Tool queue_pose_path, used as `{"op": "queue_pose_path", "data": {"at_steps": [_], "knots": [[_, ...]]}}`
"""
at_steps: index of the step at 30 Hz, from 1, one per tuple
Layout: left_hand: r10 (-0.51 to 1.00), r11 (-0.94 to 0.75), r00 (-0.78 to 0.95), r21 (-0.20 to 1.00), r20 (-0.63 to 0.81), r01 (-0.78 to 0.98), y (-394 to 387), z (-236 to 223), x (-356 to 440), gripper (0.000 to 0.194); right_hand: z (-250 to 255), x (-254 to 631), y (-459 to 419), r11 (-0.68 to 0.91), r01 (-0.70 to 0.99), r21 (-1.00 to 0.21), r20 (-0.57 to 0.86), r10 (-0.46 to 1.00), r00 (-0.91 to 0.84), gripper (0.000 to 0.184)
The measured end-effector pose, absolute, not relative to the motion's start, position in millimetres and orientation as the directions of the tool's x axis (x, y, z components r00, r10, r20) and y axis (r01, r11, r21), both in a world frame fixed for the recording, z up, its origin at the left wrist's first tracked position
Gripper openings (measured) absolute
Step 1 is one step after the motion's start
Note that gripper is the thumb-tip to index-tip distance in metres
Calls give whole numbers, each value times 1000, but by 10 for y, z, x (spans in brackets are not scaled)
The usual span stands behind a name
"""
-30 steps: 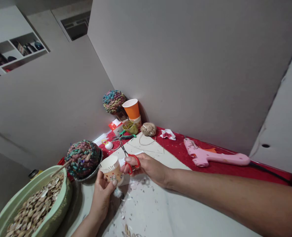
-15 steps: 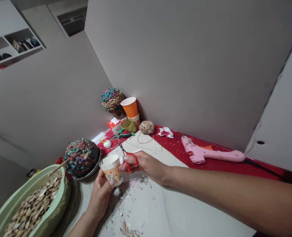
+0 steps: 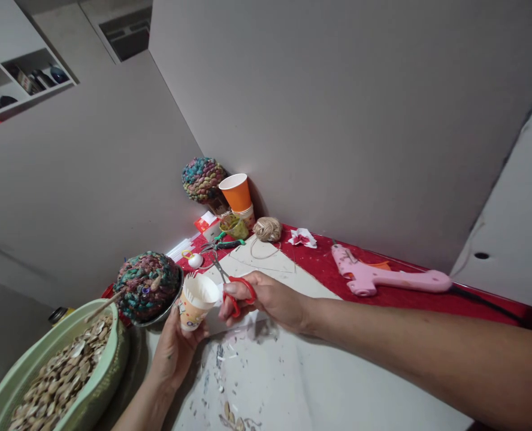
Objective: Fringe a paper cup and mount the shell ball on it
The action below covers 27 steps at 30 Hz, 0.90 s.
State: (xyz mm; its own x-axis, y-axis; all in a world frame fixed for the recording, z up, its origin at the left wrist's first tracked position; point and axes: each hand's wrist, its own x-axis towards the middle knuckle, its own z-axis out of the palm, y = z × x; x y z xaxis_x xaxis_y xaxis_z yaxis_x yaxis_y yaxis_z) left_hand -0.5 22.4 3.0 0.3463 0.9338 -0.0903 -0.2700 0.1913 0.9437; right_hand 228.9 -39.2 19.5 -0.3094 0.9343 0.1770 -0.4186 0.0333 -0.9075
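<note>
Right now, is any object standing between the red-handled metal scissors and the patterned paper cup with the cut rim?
Nothing visible stands between them. The right hand holds the red-handled metal scissors close beside the patterned paper cup, which the left hand holds. The nearer multicoloured lumpy ball lies on the cup's other side.

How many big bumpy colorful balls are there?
2: the front ball sits in a metal bowl near the left hand; the back ball is beside the orange cup. I see no others.
</note>
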Motion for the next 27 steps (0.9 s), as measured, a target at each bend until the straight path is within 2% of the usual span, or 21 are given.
{"op": "queue_pose_path", "data": {"at_steps": [6,13,19,22,27], "knots": [[932,246,332,927,-146,-282,210,88,26,37,194,2281,-434,14,-320,-947,161,885,-437,57],[957,237,246,901,-152,-365,222,133,33,17,189,2251,-495,-103,-332,-938,114,811,-574,58],[961,271,169,880,-221,-389,224,149,25,18,149,2238,-501,-144,-322,-936,118,733,-670,57],[967,253,126,873,-220,-417,250,128,10,10,115,2236,-479,-159,-332,-930,128,707,-695,55],[968,249,142,874,-209,-417,262,98,14,14,97,2231,-444,-191,-352,-916,120,707,-697,53]]}}
